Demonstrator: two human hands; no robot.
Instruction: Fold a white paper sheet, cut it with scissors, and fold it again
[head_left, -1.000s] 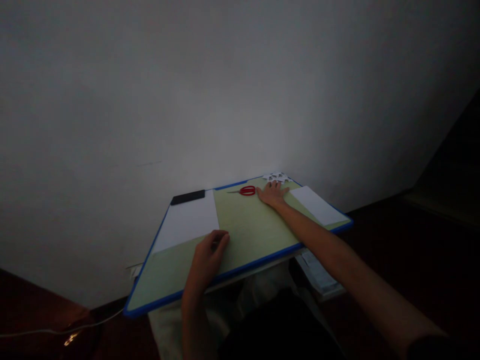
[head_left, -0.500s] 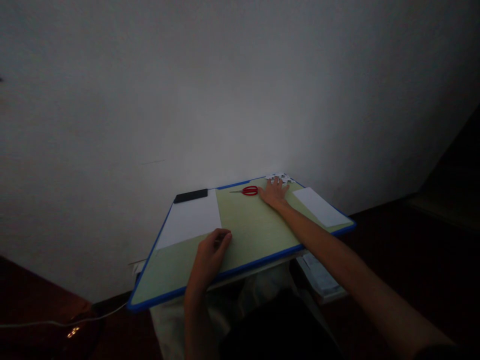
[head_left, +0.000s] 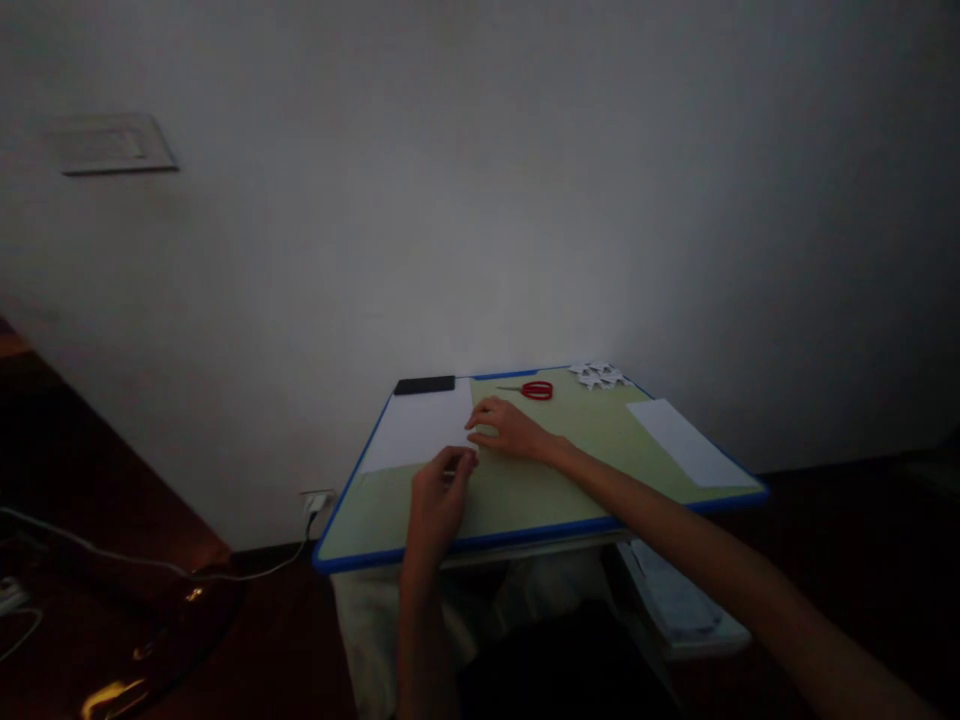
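- Left hand [head_left: 441, 492]: grip curled; I cannot tell on what.
- Right hand [head_left: 506, 430]: just back beside the left, hold unclear; both seem engaged together.
- White sheet [head_left: 412, 428]: bench [head_left: 540, 490]'s left edge.
- Paper cutouts [head_left: 601, 376]: far-right corner, now untouched.

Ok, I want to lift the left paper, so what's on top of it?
A black slab lies on the left paper at its far edge, hiding that part. The left hand hides its near-right corner; the right hand overlaps its right edge, contact unclear.

Right hand [head_left: 514, 432] | drawn back from paper cutouts [head_left: 598, 382] | now beside left hand [head_left: 437, 503]
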